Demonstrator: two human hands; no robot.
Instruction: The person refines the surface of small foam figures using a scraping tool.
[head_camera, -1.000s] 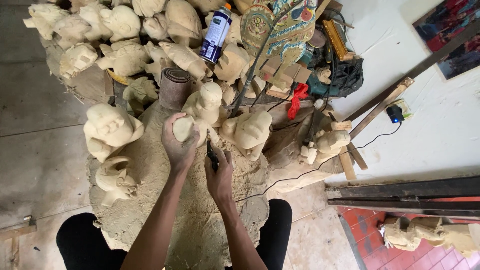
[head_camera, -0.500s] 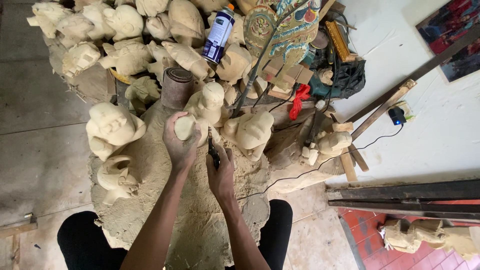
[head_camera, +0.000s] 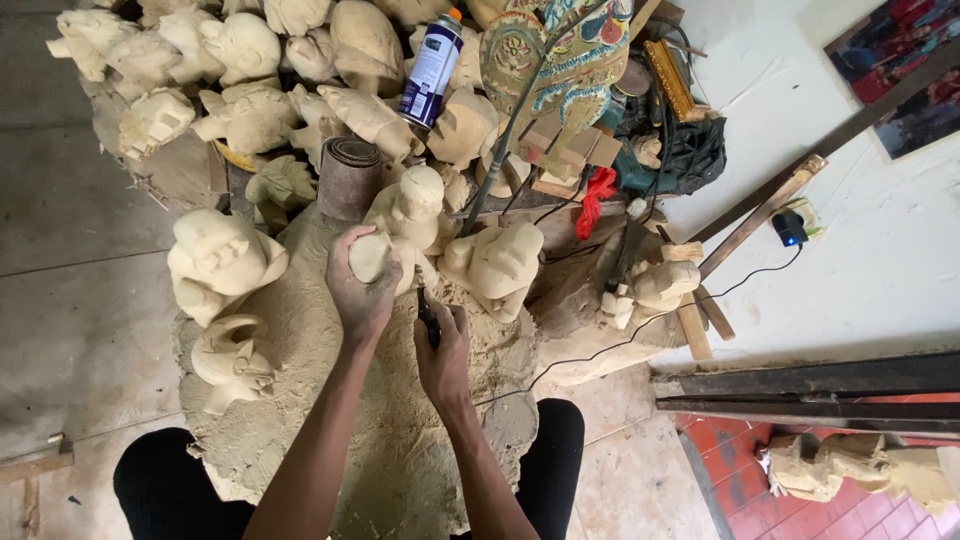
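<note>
The left hand (head_camera: 362, 290) is wrapped around a small pale wooden carving (head_camera: 372, 255), pressing it onto the dusty carving block (head_camera: 300, 340) between the person's knees. The right hand (head_camera: 443, 345) is closed around a dark-handled knife (head_camera: 428, 318) just beside the carving. Unfinished wooden figures (head_camera: 220, 262) crowd around, near a sandpaper roll (head_camera: 348, 178) and a spray can (head_camera: 432, 68).

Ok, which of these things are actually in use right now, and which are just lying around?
In use:
- left hand gripping the small pale rounded wood carving
- right hand holding the dark-handled carving tool

Lying about:
- blue and white spray can
- brown sandpaper roll
- painted flat puppet figure
- red cloth
</note>
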